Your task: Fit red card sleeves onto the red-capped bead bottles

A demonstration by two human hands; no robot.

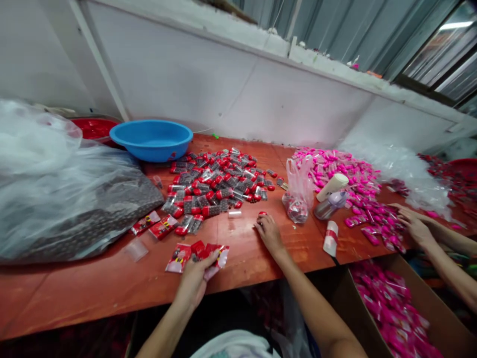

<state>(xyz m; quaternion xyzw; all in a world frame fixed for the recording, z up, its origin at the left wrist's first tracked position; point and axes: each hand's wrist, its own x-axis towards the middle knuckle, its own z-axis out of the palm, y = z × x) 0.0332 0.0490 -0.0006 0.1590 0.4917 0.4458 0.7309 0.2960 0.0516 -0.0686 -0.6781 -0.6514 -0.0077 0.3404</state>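
Note:
My left hand (196, 276) is closed around several small red printed packets (178, 257), fanned out above the table's front edge. To its right, my right hand (270, 236) rests low over the tabletop, fingers curled on a small red piece (263, 213) that is mostly hidden. Beyond both hands lies a heap of small clear containers with red ends and dark contents (214, 184). A short clear tube (234, 214) lies between that heap and my right hand. Two more red packets (163, 226) lie flat left of the heap.
A blue basin (151, 139) stands at the back, beside a big plastic bag with dark contents (74, 199). On the right are a tied clear bag (297, 199), a bottle (330, 205), pink packets (335, 169), a co-worker's hands (413, 223) and a carton (367, 311).

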